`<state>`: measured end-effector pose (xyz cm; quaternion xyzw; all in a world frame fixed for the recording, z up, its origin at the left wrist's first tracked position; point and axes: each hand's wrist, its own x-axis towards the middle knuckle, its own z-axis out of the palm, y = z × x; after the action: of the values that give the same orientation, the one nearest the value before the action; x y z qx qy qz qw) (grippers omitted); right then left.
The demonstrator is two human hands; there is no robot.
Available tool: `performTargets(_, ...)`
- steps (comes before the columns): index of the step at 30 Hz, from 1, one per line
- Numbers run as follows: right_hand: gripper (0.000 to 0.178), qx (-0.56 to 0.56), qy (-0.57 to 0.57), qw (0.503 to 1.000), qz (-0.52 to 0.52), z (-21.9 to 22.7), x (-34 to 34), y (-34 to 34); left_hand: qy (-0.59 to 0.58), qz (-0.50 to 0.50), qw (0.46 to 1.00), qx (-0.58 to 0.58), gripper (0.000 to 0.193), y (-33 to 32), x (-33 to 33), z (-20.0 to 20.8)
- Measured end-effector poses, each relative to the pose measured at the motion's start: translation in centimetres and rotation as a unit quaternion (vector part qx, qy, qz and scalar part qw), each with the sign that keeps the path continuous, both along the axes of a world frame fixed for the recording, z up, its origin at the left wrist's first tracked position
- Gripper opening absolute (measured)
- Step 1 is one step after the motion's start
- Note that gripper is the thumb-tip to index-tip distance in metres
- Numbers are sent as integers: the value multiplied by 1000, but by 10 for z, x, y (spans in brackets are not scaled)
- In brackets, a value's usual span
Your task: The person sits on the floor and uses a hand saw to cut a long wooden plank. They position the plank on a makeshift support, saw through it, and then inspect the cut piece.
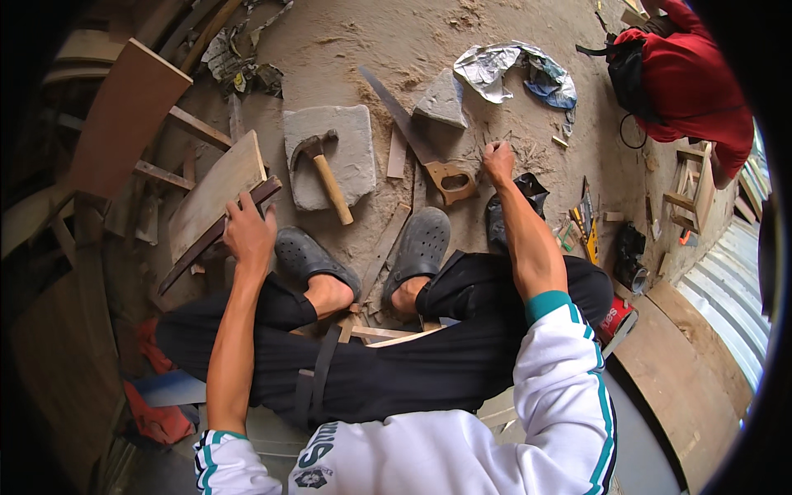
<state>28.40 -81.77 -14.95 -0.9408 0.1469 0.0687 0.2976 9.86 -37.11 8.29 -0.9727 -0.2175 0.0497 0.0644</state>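
From my remote post I see the dark brown wooden strip [195, 252] beside a pale rectangular wooden board [213, 194] at left, gripped by the left hand's [250, 231] curled fingers, while the right hand [498, 162] bunches its fingers, whether around anything I cannot tell, near a wooden-handled steel handsaw [419, 143].

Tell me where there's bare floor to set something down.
Mostly bare ground lies beyond the slab, between the crumpled paper and the saw, with loose scraps on it. Another patch separates the silver sheet from the person in red. It's crowded around the right hand, near saw and black bag, and among the boards at left.
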Motion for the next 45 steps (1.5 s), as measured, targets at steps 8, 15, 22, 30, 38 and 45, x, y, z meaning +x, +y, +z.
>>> performTargets(8, 37, 539, 191, 817, -78, 80, -5, 40, -52, -7, 999, -1, 47, 3, -2, -7)
performTargets(15, 17, 525, 176, 833, -10, 113, -35, 86, -111, -26, 992, -48, 52, 14, -15, -12)
performTargets(22, 19, 371, 95, 904, 190, 165, -68, 212, -152, -39, 976, -153, 61, 35, -32, -4)
performTargets(30, 19, 247, -47, 939, 233, 209, -105, 331, -245, -135, 924, -261, 37, 88, -2, -25)
performTargets(38, 18, 128, -115, 948, 269, 221, -118, 360, -216, -32, 930, -297, 41, 94, 17, -40)
performTargets(45, 20, 347, 22, 931, 111, 219, -136, 369, -232, 17, 924, -305, 35, 97, 22, -45)
